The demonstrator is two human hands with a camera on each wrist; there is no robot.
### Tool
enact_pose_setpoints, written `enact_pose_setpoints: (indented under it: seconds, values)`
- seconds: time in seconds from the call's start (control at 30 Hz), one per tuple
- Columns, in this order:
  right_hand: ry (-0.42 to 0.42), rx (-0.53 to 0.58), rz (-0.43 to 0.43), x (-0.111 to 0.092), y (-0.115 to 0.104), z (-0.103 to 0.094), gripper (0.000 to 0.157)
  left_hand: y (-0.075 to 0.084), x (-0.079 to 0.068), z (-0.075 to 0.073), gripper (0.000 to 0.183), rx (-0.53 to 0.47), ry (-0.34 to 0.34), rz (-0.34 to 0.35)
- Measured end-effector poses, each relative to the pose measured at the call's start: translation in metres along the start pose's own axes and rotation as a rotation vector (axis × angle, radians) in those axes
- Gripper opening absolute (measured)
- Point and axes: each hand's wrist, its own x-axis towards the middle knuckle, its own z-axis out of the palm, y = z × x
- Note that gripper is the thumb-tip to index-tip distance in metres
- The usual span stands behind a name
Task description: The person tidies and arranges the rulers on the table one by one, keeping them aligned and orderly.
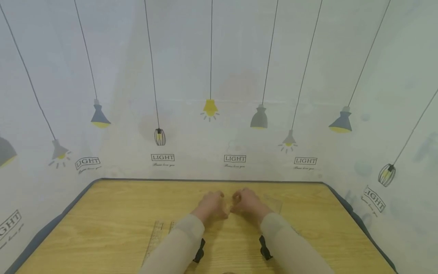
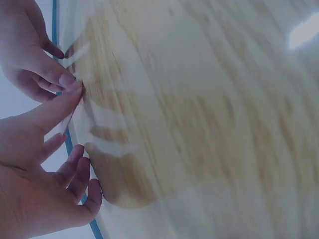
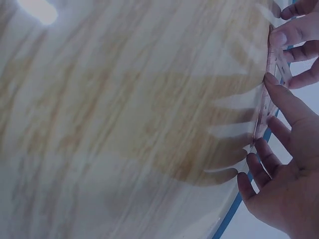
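Near the far edge of the table, my left hand (image 1: 212,204) and right hand (image 1: 248,201) face each other, close together. Between them they pinch a clear plastic measuring tool (image 3: 271,59) with a graduated edge, a ruler or set square. In the right wrist view its scale runs along the fingertips of both hands. Only a thin edge of it shows in the left wrist view. Fingers cover part of the tool, so its full outline is hidden.
Clear rulers (image 1: 154,238) lie on the wooden table (image 1: 102,220), left of the left forearm. A transparent flat piece (image 1: 275,204) lies beyond the right wrist. Behind the table's dark rim stands a pale wall covering (image 1: 195,167) printed with lamps.
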Motion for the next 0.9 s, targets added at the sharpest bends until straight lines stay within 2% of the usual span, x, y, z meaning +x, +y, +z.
enact_pose_setpoints:
  seconds: [0.17, 0.27, 0.37, 0.43, 0.7, 0.9]
  values:
    - [0.015, -0.020, 0.032, 0.002, -0.001, 0.000, 0.055, 0.002, 0.000, 0.004, 0.072, -0.195, -0.030, -0.007]
    - [0.020, -0.014, 0.040, 0.002, 0.000, 0.000, 0.051, 0.003, -0.001, 0.006, 0.060, -0.249, -0.048, 0.009]
    - [0.023, -0.006, 0.038, 0.002, 0.001, 0.000, 0.046, 0.004, -0.003, 0.008, 0.050, -0.244, -0.046, 0.031]
    - [0.025, -0.008, 0.026, 0.000, 0.000, -0.001, 0.044, 0.005, -0.003, 0.008, 0.049, -0.220, -0.033, 0.046]
    - [0.007, -0.015, 0.038, -0.012, -0.006, -0.008, 0.037, 0.011, -0.006, 0.005, 0.049, -0.255, -0.084, 0.006]
    - [-0.005, -0.017, 0.036, -0.022, -0.010, -0.013, 0.035, 0.019, -0.013, 0.001, 0.052, -0.238, -0.091, -0.005]
